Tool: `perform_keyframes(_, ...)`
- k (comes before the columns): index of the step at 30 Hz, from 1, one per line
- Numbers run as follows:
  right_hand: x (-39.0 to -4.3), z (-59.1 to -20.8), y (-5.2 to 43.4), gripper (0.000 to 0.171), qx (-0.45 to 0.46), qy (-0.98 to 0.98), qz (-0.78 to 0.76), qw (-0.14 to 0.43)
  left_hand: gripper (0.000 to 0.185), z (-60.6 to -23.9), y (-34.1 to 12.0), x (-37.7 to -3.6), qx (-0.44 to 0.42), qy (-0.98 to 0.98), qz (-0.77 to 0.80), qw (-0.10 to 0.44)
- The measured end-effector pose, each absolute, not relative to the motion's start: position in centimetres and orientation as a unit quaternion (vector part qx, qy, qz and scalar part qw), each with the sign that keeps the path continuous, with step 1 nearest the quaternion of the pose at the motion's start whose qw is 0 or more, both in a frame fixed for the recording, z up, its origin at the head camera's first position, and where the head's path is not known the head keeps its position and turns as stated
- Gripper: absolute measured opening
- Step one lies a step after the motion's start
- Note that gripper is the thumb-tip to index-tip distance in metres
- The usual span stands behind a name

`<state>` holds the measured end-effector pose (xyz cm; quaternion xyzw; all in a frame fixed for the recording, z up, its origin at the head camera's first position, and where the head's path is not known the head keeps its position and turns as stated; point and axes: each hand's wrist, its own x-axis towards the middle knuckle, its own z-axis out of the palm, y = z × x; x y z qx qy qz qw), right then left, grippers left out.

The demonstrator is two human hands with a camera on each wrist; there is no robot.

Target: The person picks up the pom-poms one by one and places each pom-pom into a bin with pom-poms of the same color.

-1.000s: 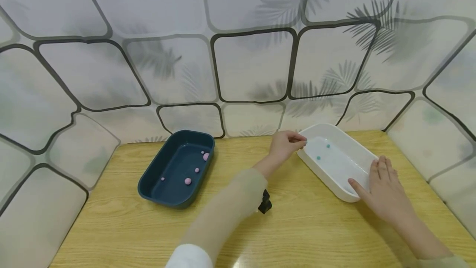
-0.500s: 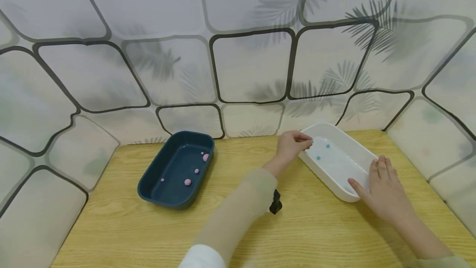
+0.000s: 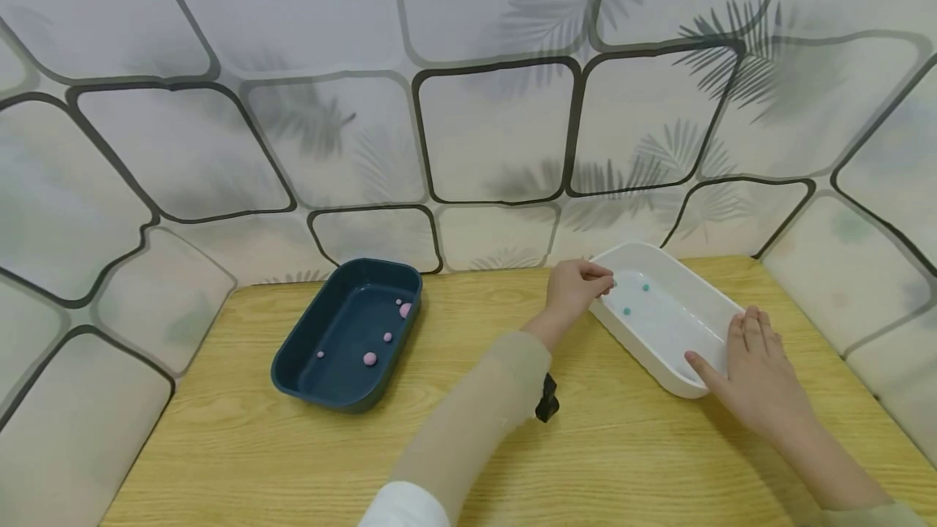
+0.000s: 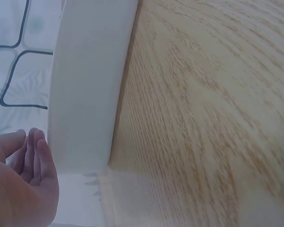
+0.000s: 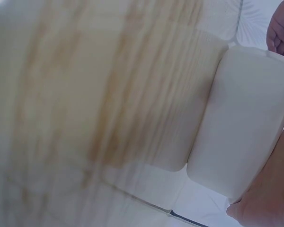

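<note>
My left hand (image 3: 574,291) is over the left far rim of a white tray (image 3: 644,360), thumb and fingertips brought together. A small pale teal ball (image 3: 614,284) shows at those fingertips, pinched between them. In the left wrist view the fingertips are beside the tray's outer wall (image 4: 87,90), and the ball is hidden there. On the tray floor lie two more tiny balls, a teal one (image 3: 646,288) and another teal one (image 3: 626,311). My right hand (image 3: 761,381) rests on the tray's near right rim, its fingers straight and thumb spread over the inside.
A dark blue tray (image 3: 333,364) stands to the left, with several pink balls of different sizes in it, the largest whole one (image 3: 370,359) near its front. Both trays stand on a wood-grain table (image 3: 220,462) with a patterned wall (image 3: 498,128) close behind.
My left hand has moved slightly right, further over the white tray's rim, with the small ball at its fingertips. The right hand and both trays stay put.
</note>
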<state>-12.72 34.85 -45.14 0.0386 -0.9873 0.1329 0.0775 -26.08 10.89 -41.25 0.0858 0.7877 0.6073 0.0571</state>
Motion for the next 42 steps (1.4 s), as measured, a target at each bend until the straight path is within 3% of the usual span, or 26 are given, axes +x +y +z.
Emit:
perform_keyframes(15,-12.8,-44.9,34.7,0.101,0.036,-0.989,0.127,0.069,0.014,-41.2,10.1,-25.8,0.092,0.776,0.619,0.084)
perform_keyframes(42,-12.8,-44.9,34.7,0.101,0.032,-0.988,0.134,0.070,0.017,-42.1,3.2,-24.7,0.110,0.764,0.624,0.127)
